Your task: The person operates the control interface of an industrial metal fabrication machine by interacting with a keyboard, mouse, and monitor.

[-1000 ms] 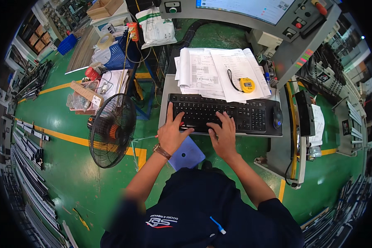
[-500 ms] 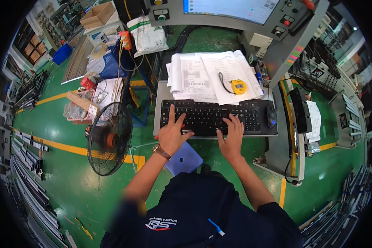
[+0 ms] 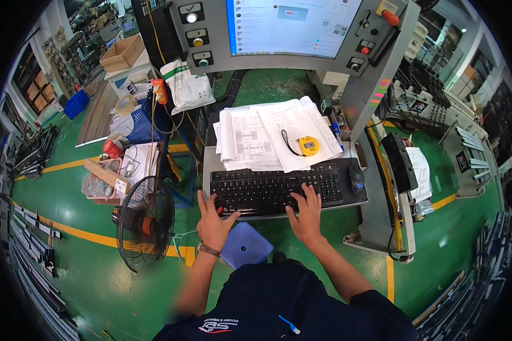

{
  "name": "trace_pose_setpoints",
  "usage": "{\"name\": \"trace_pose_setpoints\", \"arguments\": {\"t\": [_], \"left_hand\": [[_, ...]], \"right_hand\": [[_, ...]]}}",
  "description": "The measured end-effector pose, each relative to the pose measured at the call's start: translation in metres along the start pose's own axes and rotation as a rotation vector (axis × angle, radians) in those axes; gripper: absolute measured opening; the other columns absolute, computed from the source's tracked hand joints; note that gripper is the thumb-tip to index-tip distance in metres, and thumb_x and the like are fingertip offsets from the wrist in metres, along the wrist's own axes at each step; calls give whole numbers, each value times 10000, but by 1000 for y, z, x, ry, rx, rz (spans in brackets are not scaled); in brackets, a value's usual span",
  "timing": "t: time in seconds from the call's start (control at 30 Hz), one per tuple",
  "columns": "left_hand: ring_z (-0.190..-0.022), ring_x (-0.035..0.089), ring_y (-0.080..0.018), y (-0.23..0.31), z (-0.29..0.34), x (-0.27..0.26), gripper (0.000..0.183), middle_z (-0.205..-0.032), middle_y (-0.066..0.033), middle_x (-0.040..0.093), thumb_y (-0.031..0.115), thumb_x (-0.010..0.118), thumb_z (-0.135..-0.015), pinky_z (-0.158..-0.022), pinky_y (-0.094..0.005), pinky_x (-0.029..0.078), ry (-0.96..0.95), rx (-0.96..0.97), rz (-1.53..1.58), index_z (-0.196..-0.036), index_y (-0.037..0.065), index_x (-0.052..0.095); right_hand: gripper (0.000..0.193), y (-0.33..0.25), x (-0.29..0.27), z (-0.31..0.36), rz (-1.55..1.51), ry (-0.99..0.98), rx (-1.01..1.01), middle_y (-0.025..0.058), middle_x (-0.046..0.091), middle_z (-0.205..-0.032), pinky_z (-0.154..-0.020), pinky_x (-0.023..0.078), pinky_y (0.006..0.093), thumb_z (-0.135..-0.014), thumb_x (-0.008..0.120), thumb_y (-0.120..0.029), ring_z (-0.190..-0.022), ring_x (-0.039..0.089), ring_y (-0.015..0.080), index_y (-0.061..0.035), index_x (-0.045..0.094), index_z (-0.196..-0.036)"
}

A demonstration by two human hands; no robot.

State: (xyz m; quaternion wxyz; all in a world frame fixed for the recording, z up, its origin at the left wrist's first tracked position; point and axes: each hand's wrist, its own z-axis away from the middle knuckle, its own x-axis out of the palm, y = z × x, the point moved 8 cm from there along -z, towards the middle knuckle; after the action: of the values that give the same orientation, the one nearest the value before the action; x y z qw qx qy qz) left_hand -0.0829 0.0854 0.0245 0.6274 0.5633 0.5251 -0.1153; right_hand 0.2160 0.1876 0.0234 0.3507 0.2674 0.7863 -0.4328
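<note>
A black keyboard lies on a grey shelf below the screen. My left hand is at the keyboard's front left corner, fingers spread and thumb out to the right, holding nothing. A small red thing shows beside its fingers; its kind is unclear. My right hand rests over the front right keys, with its fingers apart and empty. Behind the keyboard lie loose printed papers, and on them a yellow tape measure with a black strap. To the keyboard's right sits a black mouse.
A lit screen stands in a grey panel with buttons and a red knob. At left are a black fan and a cluttered stand. A blue stool is below the shelf. Long metal profiles lie along the floor.
My left hand has shifted from over the left keys to the keyboard's front left corner. My right hand stays at the right keys. More of the screen is in view now.
</note>
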Motion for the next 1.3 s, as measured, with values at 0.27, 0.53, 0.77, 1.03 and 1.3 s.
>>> {"name": "trace_pose_setpoints", "arguments": {"t": [0.27,0.53,0.77,1.03,1.3], "left_hand": [[-1105,814,-342,-9,5,5,840,-1830,-207,336,420,998,-826,-901,-497,653,19,-33,108,-1500,104,608],[-1092,815,-339,-5,8,7,701,-1819,-209,357,369,979,-860,-893,-480,652,1,-19,142,-1443,129,672],[-1110,826,-303,-3,9,6,679,-1808,-199,385,311,985,-870,-911,-437,665,-17,-22,112,-1448,114,687],[-1135,796,-403,-5,5,7,723,-1796,-180,417,387,952,-861,-907,-513,656,-57,-61,140,-1479,151,660],[-1197,780,-390,-5,-2,4,765,-1793,-168,421,382,955,-848,-931,-508,656,-80,-1,89,-1507,137,651]], "right_hand": [[524,-6,6,0,0,-42,-22,235,467,-1697,-1347,233,687,-968,845,-177,-1639,379,474,-92,676,-1456],[528,-10,4,3,-1,-58,-16,225,460,-1726,-1359,216,681,-968,847,-171,-1642,399,459,-94,682,-1464],[523,-10,8,4,1,-84,-15,229,457,-1718,-1358,210,684,-972,839,-165,-1648,379,457,-95,677,-1465],[514,-12,7,6,-2,-74,-36,207,463,-1728,-1363,210,672,-969,838,-131,-1645,390,447,-88,682,-1457],[521,-13,10,8,10,-65,-44,188,463,-1736,-1363,217,668,-965,843,-129,-1650,395,429,-102,683,-1459]]}}
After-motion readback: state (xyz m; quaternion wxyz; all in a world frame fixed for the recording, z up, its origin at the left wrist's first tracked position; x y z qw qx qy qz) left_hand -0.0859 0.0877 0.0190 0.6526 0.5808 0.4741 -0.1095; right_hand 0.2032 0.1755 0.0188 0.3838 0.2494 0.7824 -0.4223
